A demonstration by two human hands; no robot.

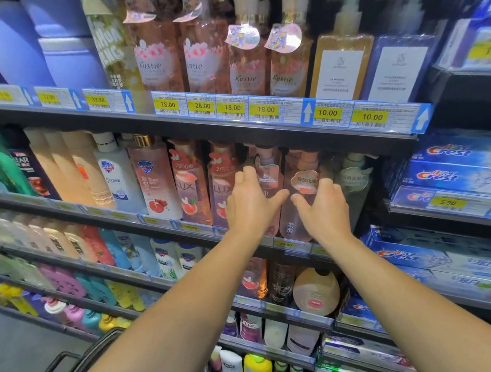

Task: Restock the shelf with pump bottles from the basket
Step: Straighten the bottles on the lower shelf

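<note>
Two pink pump bottles (297, 198) are standing side by side at the front of the second shelf (293, 246), and both hands are filling the space before them: the left hand (249, 205) is lying against the left one, the right hand (323, 205) against the right. The LUX bottles (191, 188) are crowding in on the left, a pale green bottle (355, 174) on the right. The price rail (291, 114) above is hanging low over the pump heads, leaving little headroom.
</note>
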